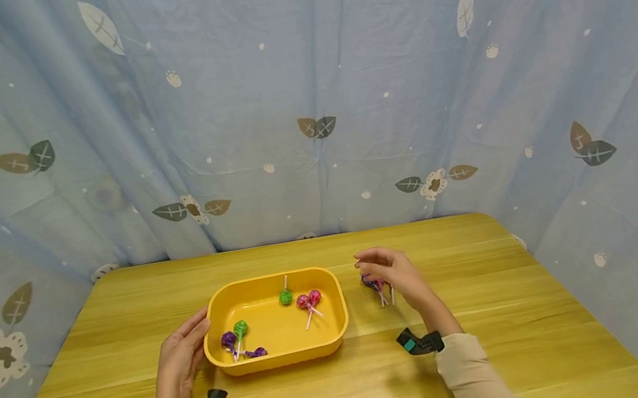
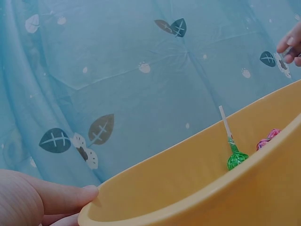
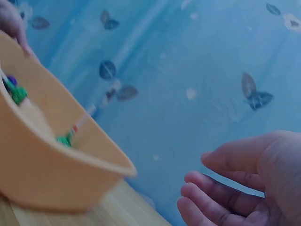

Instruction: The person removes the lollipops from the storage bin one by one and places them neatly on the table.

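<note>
While the left hand point(image 1: 179, 353) pinches the rim of the yellow tray point(image 1: 282, 360) at nine o'clock, the tray's long axis runs nine to three. Inside, the far green lollipop point(image 1: 285, 297) points its stick toward twelve; the pink lollipops point(image 1: 303, 301) splay theirs toward seven and five. Beyond three o'clock, loose lollipops point(image 1: 378, 285) lie on the table point(image 1: 462, 259), sticks toward six. Over them, the right hand point(image 1: 398, 275), its grip released, seems to be at picking up; next probably calls for pinching one.
</note>
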### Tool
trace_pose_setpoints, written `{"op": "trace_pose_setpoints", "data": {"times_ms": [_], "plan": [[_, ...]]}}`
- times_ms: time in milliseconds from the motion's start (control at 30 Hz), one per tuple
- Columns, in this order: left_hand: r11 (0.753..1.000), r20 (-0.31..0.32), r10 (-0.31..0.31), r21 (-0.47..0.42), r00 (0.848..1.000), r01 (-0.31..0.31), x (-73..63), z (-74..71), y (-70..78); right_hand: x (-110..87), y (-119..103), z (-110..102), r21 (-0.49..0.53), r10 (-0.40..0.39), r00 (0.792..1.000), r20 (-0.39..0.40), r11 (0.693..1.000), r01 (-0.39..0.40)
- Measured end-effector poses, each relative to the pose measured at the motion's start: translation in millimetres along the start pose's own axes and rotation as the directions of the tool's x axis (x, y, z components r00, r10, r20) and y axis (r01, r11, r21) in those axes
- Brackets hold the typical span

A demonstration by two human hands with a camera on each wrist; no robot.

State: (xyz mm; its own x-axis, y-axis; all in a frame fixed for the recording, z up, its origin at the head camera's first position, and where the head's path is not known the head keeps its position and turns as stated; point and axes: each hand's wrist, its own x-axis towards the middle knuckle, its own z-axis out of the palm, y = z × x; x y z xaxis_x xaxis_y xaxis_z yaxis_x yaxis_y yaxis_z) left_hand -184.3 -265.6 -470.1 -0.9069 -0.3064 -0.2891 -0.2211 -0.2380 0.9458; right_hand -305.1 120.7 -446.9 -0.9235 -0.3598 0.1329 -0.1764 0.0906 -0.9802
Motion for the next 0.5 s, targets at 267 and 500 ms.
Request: {"op": "trace_pose_setpoints", "data": {"times_ms": [267,500], "plan": [[1.0,0.001,-0.011,0.02,1.0,0.011,-0.7,-0.2,0.4,1.9,-19,40,0.061,-0.042,0.989,0.142,0.998,0.034],[1.0,0.0,-0.016,0.0,1.0,0.016,-0.5,-0.6,1.2,9.2,-18,81,0.107,-0.03,0.974,0.224,0.994,0.006]]}}
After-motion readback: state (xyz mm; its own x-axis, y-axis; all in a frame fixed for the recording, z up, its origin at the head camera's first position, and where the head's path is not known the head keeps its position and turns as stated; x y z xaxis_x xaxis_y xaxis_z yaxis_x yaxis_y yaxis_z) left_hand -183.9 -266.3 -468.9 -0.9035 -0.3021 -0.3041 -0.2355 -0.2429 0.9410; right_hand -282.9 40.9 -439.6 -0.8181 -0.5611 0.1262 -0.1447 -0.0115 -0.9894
